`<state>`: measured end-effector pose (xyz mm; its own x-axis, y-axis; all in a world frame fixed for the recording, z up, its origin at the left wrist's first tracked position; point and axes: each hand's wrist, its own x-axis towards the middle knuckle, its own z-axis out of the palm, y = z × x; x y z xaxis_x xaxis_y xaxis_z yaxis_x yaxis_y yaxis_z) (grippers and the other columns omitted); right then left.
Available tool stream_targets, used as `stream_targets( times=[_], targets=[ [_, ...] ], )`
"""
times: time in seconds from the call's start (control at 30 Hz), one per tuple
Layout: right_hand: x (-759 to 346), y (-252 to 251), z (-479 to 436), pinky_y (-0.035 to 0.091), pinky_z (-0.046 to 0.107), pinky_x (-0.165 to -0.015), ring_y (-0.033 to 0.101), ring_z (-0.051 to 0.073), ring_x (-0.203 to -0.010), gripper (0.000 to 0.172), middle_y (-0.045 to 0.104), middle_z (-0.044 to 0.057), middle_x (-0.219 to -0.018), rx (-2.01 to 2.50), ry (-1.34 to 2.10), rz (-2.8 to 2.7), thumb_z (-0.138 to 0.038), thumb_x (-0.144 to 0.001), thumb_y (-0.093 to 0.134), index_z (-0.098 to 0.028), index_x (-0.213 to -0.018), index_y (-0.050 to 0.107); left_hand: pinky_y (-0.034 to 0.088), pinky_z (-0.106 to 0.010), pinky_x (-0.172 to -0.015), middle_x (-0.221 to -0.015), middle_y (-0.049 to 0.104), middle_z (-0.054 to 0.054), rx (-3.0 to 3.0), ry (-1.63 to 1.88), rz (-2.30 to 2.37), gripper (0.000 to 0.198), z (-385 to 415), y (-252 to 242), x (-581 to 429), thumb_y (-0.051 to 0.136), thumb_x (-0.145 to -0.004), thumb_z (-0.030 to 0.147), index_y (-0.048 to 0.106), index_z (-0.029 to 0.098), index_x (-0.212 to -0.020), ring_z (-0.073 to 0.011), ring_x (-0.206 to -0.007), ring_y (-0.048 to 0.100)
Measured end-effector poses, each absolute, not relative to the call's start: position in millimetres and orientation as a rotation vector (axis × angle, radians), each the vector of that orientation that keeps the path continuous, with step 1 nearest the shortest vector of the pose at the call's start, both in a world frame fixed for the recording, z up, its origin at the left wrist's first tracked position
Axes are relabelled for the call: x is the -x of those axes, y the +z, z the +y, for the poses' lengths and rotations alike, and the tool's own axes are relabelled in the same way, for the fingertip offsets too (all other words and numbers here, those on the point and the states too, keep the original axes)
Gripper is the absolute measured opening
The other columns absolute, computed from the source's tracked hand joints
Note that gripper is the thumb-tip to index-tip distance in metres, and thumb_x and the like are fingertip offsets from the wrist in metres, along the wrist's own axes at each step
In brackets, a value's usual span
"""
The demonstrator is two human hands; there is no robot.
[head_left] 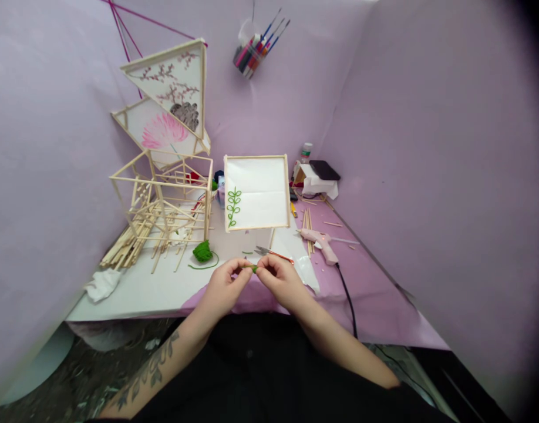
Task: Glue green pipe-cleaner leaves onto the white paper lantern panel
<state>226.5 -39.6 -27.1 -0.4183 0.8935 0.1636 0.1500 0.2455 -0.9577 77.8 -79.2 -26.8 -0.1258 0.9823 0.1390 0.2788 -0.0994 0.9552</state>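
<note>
My left hand [225, 288] and my right hand [280, 281] meet at the table's near edge, fingertips pinched together on a short piece of green yarn [253, 268]. Just beyond them lie small scissors with orange handles [273, 254]. A ball of green yarn [202, 251] with a loose strand sits to the left of my hands. Behind it stands a square wooden frame covered in white paper [257, 192], with a green yarn leaf sprig glued at its lower left.
A pink glue gun [322, 244] with a black cord lies at the right. A wooden stick frame structure [164, 197] with painted panels stands at the left, over loose sticks. A crumpled white cloth [103, 284] lies near the left edge. Pens hang in a cup [256, 47] on the wall.
</note>
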Motion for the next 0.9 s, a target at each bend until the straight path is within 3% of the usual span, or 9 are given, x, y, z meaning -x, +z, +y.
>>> stream_targets(
  times=[0.5,0.8,0.9],
  targets=[
    [-227.3,-28.8,-40.9,0.038,0.024,-0.057,0.05,0.013,-0.063,0.007,0.056,-0.001,-0.068,0.981,1.07,-1.827,-0.024,-0.077,0.055,-0.019,-0.072,0.057,0.044,-0.023,-0.058,-0.07,0.064,-0.001,-1.649,1.254,1.569,0.015,-82.8,-24.9,-81.2,0.054,-0.081,0.027,0.063,0.017,-0.073,-0.0146,-0.066,0.057],
    [-229.4,-26.7,-40.6,0.037,0.025,-0.059,0.049,0.013,-0.063,0.011,0.052,-0.002,-0.065,0.987,0.947,-1.854,-0.02,-0.077,0.053,-0.019,-0.066,0.054,0.045,-0.024,-0.062,-0.084,0.066,-0.003,-1.813,1.243,1.622,0.016,-86.4,-27.1,-73.9,0.058,-0.083,0.03,0.067,0.02,-0.092,-0.0148,-0.071,0.06],
    [-230.0,-27.1,-40.4,0.037,0.025,-0.06,0.048,0.013,-0.062,0.011,0.052,-0.002,-0.064,0.978,0.937,-1.878,-0.019,-0.077,0.053,-0.019,-0.066,0.054,0.046,-0.024,-0.062,-0.084,0.067,-0.003,-1.81,1.271,1.623,0.016,-86.5,-26.3,-72.4,0.055,-0.085,0.032,0.066,0.019,-0.086,-0.0153,-0.074,0.06]
  ],
)
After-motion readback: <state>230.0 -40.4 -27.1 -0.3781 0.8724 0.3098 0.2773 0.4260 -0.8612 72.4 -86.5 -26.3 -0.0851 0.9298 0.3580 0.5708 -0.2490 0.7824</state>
